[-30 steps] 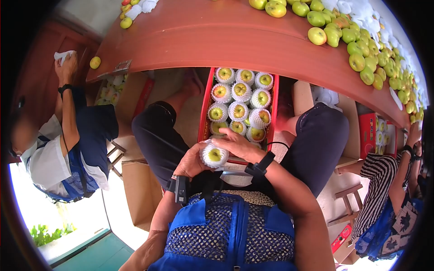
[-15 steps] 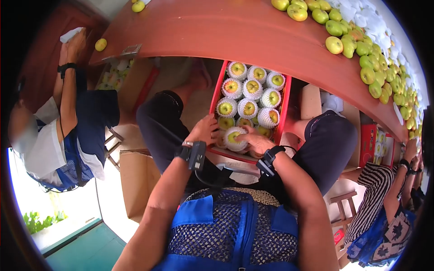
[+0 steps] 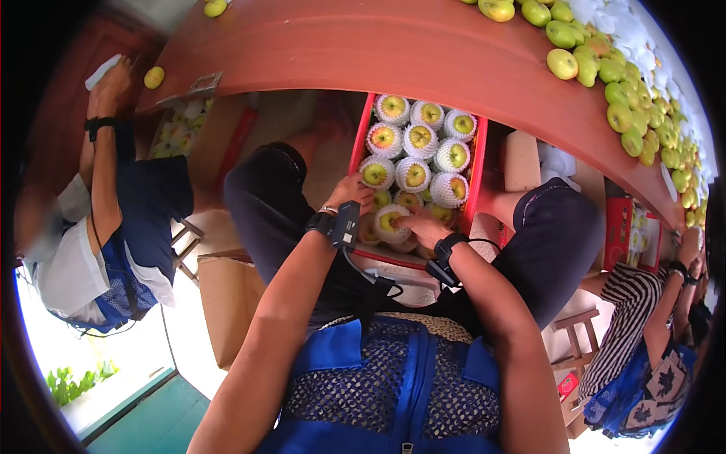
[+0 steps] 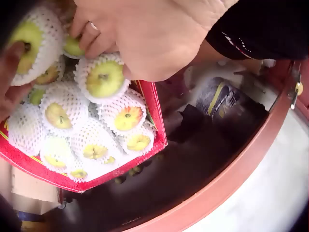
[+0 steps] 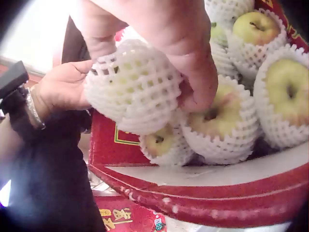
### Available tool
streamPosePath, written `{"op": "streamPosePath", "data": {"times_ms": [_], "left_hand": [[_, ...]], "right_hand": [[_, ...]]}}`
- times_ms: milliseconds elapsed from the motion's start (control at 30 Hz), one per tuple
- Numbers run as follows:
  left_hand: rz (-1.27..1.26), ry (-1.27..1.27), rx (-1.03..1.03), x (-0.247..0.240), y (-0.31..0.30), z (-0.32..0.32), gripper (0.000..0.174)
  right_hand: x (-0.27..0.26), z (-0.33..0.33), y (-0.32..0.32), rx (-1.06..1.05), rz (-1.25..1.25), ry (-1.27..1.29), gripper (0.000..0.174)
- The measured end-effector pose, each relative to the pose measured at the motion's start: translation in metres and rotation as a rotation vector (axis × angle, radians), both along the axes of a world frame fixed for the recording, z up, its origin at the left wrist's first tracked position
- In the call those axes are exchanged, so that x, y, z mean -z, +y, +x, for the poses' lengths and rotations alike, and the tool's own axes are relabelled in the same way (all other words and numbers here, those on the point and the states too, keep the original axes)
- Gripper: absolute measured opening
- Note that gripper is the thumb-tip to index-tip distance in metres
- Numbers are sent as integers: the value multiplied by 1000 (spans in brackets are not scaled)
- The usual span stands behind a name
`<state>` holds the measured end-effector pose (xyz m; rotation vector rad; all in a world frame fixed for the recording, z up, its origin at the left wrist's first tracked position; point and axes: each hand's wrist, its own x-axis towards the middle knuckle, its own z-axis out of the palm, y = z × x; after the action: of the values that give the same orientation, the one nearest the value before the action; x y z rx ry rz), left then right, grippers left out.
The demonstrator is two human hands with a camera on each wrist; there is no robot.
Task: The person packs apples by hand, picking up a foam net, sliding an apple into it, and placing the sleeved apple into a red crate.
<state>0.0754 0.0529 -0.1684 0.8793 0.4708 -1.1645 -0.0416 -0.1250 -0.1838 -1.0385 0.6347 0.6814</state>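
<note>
A red box (image 3: pixel 479 155) holds rows of apples in white foam nets (image 3: pixel 418 141). Over its near end, my right hand (image 3: pixel 428 229) grips a netted apple (image 3: pixel 392 223); the right wrist view shows fingers and thumb around that apple (image 5: pixel 133 89). At the box's left side is my left hand (image 3: pixel 353 194). In the left wrist view, the bent fingers of this left hand (image 4: pixel 154 36) rest down among the netted apples, against one with its green top showing (image 4: pixel 105 79). Whether those fingertips touch the box wall is hidden.
A reddish-brown table (image 3: pixel 325 45) curves beyond the box, with loose green apples (image 3: pixel 619 117) and white foam nets (image 3: pixel 605 23) at its right. Seated people flank me, one holding something white (image 3: pixel 103 72). A cardboard box (image 3: pixel 228 303) stands left.
From above my lap, the netted apple has moved down to the box's near end in my right hand. My left hand has left it and moved up to the box's left side.
</note>
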Motion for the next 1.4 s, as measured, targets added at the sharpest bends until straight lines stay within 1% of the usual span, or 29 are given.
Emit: {"op": "streamPosePath", "data": {"times_ms": [100, 200, 233, 267, 300, 333, 400, 500, 600, 700, 800, 900, 933, 1000, 1033, 1100, 1167, 1200, 1233, 1300, 1367, 1400], "left_hand": [[173, -115, -25, -24, -15, -6, 31], [359, -82, -3, -8, -18, -4, 38], [361, -358, 164, 12, -11, 1, 36], [356, -631, 333, 44, 5, 7, 34], [370, -914, 485, 50, 10, 7, 34], [407, -1209, 595, 56, 15, 7, 36], [533, -1848, 761, 34, 14, 10, 48], [608, -1638, 557, 29, 4, 5, 26], [613, -1650, 524, 30, -2, 6, 14], [695, -1696, 726, 16, -2, 8, 11], [753, -1438, 714, 5, -10, 9, 11], [828, -1572, 756, 10, -10, 7, 15], [816, -1521, 731, 11, -9, 5, 13], [792, -1418, 686, -1, -5, 1, 20], [768, -1480, 671, -7, -3, 0, 18], [725, -1600, 640, -31, 2, -4, 16], [729, -1351, 708, -46, 7, -16, 19], [709, -1232, 668, -49, 10, -24, 19], [693, -1117, 622, -52, 12, -31, 20], [612, -903, 394, -54, 13, -42, 18], [571, -862, 308, -54, 12, -53, 12], [497, -679, 181, -52, 8, -59, 11]], "right_hand": [[4, 5, 12, 190, -53, -60, 45], [-1, 11, 11, 42, -67, -31, 44], [2, 14, 13, 27, -121, -57, 43], [9, 16, 17, 15, -177, -80, 42], [18, 14, 21, 38, -175, -110, 40], [27, 12, 24, 61, -173, -140, 39], [46, 14, 32, 177, -53, -239, 37], [54, 20, 43, 280, -162, -234, 37], [49, 19, 54, 329, -152, -286, 39], [55, 23, 62, 261, -326, -197, 42], [52, 24, 61, 208, -273, -264, 47], [81, 26, 78, 224, -633, -255, 53], [90, 26, 82, 257, -600, -247, 55], [91, 27, 86, 308, -566, -247, 58], [91, 27, 87, 324, -566, -256, 59], [68, 27, 88, 322, -634, -308, 61], [48, 30, 83, 182, -739, -285, 64], [40, 31, 79, 111, -791, -273, 66], [31, 30, 74, 68, -782, -284, 66], [18, 28, 59, -14, -766, -307, 67], [41, 23, 51, 78, -535, -326, 68], [46, 22, 47, 120, -417, -337, 69]]}}
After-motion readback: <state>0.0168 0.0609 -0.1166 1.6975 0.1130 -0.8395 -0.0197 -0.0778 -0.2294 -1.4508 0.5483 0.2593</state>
